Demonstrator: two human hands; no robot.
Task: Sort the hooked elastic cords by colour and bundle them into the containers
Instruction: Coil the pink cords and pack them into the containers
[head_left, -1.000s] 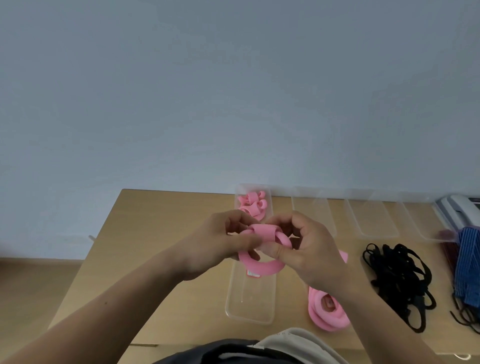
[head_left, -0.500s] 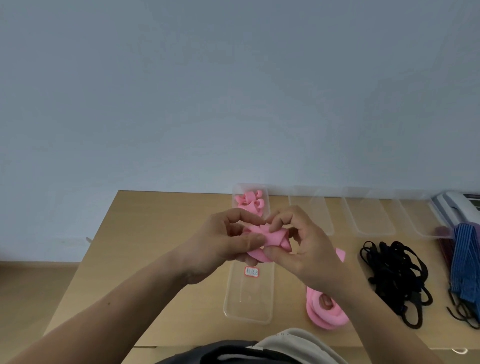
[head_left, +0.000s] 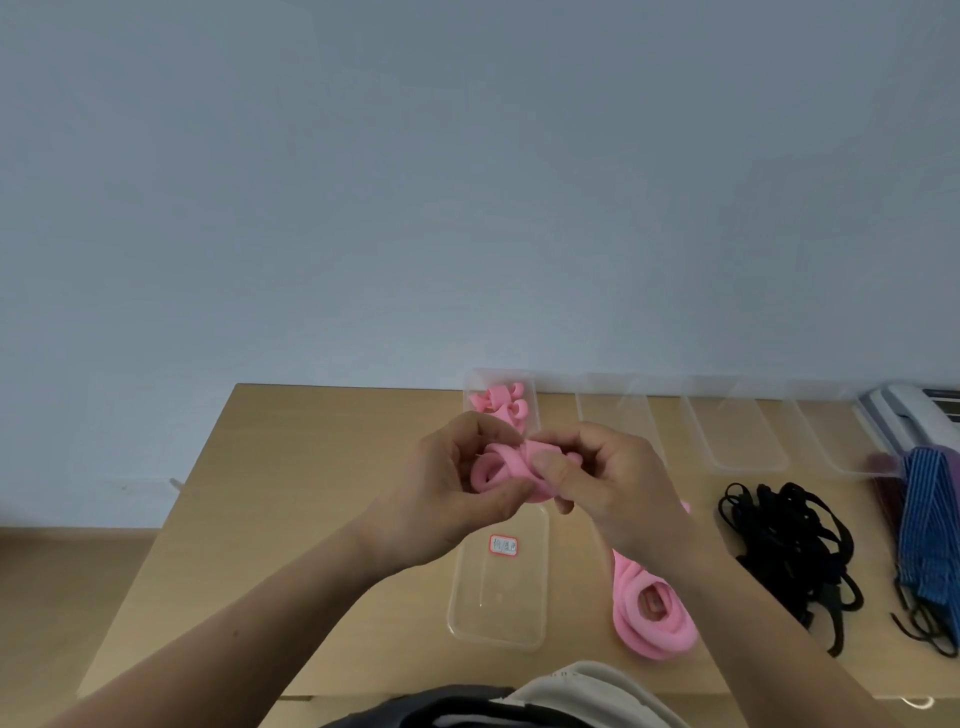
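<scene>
Both hands hold one pink elastic cord (head_left: 501, 470) above a long clear container (head_left: 498, 592). My left hand (head_left: 457, 493) pinches its folded loop from the left, and my right hand (head_left: 608, 478) pinches it from the right with thumb on top. Bundled pink cords (head_left: 501, 402) lie at the far end of that container. A pile of loose pink cords (head_left: 649, 608) lies on the table to its right, under my right forearm. Black cords (head_left: 789, 540) form a heap further right. Blue striped cords (head_left: 930, 525) lie at the right edge.
Three more clear containers (head_left: 737, 436) stand in a row along the wall side of the wooden table (head_left: 291, 493). A white and grey device (head_left: 914, 415) sits at the back right corner. The floor shows to the left of the table.
The wide pink loop held between my hands has been folded down into a tight small bundle. Both hands stayed above the container, closing in on the cord.
</scene>
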